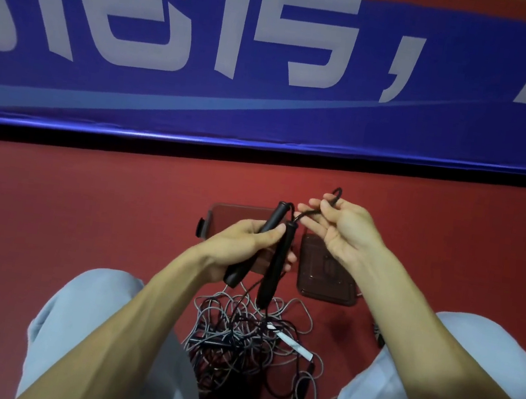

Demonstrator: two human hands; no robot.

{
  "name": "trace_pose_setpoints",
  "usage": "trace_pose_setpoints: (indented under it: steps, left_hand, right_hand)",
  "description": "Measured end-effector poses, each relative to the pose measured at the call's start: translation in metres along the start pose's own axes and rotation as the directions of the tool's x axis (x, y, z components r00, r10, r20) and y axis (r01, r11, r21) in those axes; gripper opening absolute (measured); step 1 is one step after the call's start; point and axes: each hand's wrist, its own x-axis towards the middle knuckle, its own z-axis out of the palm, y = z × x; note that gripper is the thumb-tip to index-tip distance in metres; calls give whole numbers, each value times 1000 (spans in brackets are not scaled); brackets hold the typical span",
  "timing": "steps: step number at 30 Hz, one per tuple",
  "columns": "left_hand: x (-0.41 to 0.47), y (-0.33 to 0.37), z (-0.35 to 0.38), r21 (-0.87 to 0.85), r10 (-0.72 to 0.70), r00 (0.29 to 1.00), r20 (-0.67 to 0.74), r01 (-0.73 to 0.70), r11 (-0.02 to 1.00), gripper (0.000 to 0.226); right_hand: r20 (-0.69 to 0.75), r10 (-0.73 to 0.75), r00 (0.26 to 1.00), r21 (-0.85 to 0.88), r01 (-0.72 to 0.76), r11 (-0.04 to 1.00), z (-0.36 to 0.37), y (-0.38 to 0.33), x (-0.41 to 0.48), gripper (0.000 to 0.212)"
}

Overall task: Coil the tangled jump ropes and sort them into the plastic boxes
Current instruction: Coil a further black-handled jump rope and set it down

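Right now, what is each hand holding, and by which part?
The left hand grips both black handles around their middles. The right hand pinches the black cord a little past the handle tops.

Rope tangle btwn legs, boxes behind

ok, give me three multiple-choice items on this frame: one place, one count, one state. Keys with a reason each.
1. Where does the tangled rope pile lie?
A) on the red floor between the legs
B) across the lap
C) over a forearm

2. How many black handles does the left hand hold?
A) one
B) two
C) three

3. What is the right hand doing?
A) lying flat on the floor
B) pinching a loop of black rope
C) hanging idle

Key: 1 A, the pile sits on the floor between the knees; 2 B, two handles stick out of the grip; 3 B, the fingers close on the loop.
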Motion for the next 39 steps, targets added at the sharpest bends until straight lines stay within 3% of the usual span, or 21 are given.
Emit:
trace_pose_setpoints:
  steps: [4,7,10,12,13,15,17,18,19,21,22,24,25,27,30,33,35,37,39]
  left_hand:
    - [-3,4,3,60,18,999,50,-21,998,28]
    - [-3,5,4,82,26,999,30,-28,996,21]
    - [-3,2,2,196,49,999,14,-50,979,18]
    - [-1,-2,-2,393,143,988,-52,-111,913,17]
    - [0,-3,-6,549,225,972,-69,-152,822,19]
    - [1,-4,-13,831,323,946,-22,-162,532,26]
    - [0,-4,-15,927,333,942,38,-158,341,26]
    - [-1,-4,-14,939,344,937,63,-172,297,22]
    - [-3,-2,-12,946,358,930,81,-185,267,16]
    - [-7,2,-7,962,392,915,95,-185,200,7]
    - [-8,4,-6,969,409,907,96,-179,168,9]
    - [-10,6,-7,976,428,898,102,-173,130,11]
    - [-11,5,-8,978,432,895,109,-174,113,11]
    - [-11,4,-10,986,425,899,110,-153,68,22]
    - [-10,3,-8,991,430,896,108,-131,23,20]
    - [-11,3,-5,992,435,895,99,-125,32,18]
    - [-11,2,-4,991,430,899,87,-120,51,21]
    - [-10,1,-2,979,415,908,54,-131,159,30]
    - [-5,-1,-1,922,413,911,-1,-160,354,31]
  right_hand:
    - [-105,44,993,186,-24,982,-2,-3,3,24]
    - [-114,38,993,192,-15,981,-2,-2,3,16]
    - [-103,23,994,23,-21,1000,-4,-1,5,10]
    - [-66,39,997,-308,-58,950,-7,-3,2,24]
    - [-41,51,998,-536,-65,842,-7,-4,-1,30]
    - [-4,-34,999,-864,14,503,-8,-3,-7,38]
    - [58,-307,950,-961,137,242,-7,0,-8,42]
    - [93,-426,900,-960,194,200,-6,2,-6,42]
    - [122,-496,860,-943,256,212,-6,3,-4,40]
    - [169,-471,866,-912,318,258,-4,4,-2,31]
    - [201,-383,902,-905,320,280,-4,5,0,28]
    - [230,-87,969,-872,244,425,-3,6,-1,30]
    - [218,70,973,-854,156,496,-3,4,-4,35]
    - [211,207,955,-867,85,492,-5,-1,-9,51]
    - [269,141,953,-886,188,424,-6,-5,-10,59]
    - [331,143,933,-793,193,578,-7,-2,-11,49]
    - [349,140,927,-787,209,580,-9,0,-10,43]
    - [354,89,931,-769,236,594,-8,1,-9,40]
    - [353,-1,936,-668,253,700,-5,2,-8,36]
